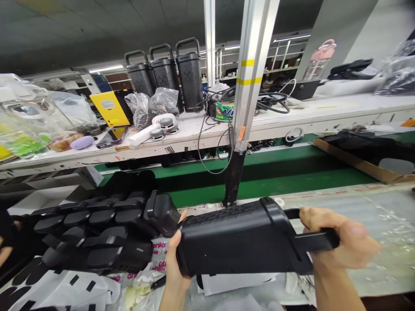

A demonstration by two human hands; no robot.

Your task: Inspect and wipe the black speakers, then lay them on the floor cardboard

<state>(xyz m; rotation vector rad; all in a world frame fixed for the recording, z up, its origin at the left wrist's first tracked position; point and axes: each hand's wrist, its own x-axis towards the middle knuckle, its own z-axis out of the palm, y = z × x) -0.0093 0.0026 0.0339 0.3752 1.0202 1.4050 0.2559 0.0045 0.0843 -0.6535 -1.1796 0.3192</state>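
Observation:
A black portable speaker (240, 242) with a dotted grille and a carry handle (317, 240) lies tilted on its side in front of me, held above the bench. At its left end, my left hand (177, 255) grips the base, fingers on the far edge and thumb at the near one. My right hand (343, 237) is wrapped round the handle at the right end, partly blurred. Beneath the speaker is a white sheet (236, 283), mostly covered by it. More black speakers (106, 246) stand packed together to the left.
Behind the bench runs a green belt (285, 166), with a metal post (251, 77) in front. The shelf (188, 138) above carries three tall speakers (189, 82), cables and bags. A cardboard tray (353, 162) sits at right. Another person's hand (4, 250) shows at the left edge.

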